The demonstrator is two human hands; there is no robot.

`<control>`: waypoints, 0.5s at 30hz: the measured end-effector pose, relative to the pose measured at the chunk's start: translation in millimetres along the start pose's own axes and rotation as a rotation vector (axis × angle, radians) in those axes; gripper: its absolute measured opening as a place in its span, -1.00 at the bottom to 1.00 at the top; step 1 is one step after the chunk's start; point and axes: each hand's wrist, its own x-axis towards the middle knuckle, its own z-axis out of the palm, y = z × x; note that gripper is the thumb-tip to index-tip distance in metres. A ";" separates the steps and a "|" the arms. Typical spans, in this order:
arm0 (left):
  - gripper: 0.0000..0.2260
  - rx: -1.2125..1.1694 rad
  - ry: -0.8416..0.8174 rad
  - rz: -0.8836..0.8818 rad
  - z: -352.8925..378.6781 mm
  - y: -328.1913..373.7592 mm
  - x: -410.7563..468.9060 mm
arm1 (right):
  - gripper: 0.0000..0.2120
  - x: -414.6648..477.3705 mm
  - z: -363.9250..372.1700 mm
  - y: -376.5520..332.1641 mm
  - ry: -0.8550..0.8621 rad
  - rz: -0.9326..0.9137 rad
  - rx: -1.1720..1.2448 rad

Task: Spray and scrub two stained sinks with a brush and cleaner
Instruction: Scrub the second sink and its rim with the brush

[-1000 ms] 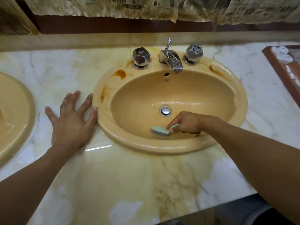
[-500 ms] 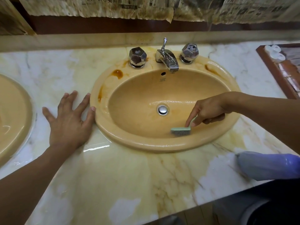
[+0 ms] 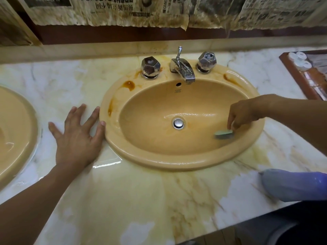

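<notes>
A tan oval sink (image 3: 159, 161) is set in a marble counter, with brown stains (image 3: 129, 85) on its rim at the back left, left side and back right. My right hand (image 3: 242, 114) grips a pale green scrub brush (image 3: 223, 134) whose bristles press on the bowl's right inner wall. My left hand (image 3: 77, 137) lies flat with spread fingers on the counter, its thumb touching the sink's left rim. The edge of a second tan sink (image 3: 17, 138) shows at the far left. A bluish-grey bottle-like object (image 3: 292, 186) lies on the counter at the lower right.
A chrome faucet (image 3: 184, 69) with two faceted knobs (image 3: 150, 67) stands at the sink's back. A drain plug (image 3: 178, 123) sits in the bowl's middle. A brown tray (image 3: 297, 75) with small white items is at the back right. Stained newspaper hangs on the wall.
My right hand has swept the brush from the bowl's near middle across to its right wall. The left hand has stayed flat on the counter. The view has shifted slightly.
</notes>
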 end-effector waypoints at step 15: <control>-0.46 0.006 -0.007 -0.003 -0.5 1.3 1.1 | -0.77 6.2 56.3 -186.9 -0.154 -0.405 1.108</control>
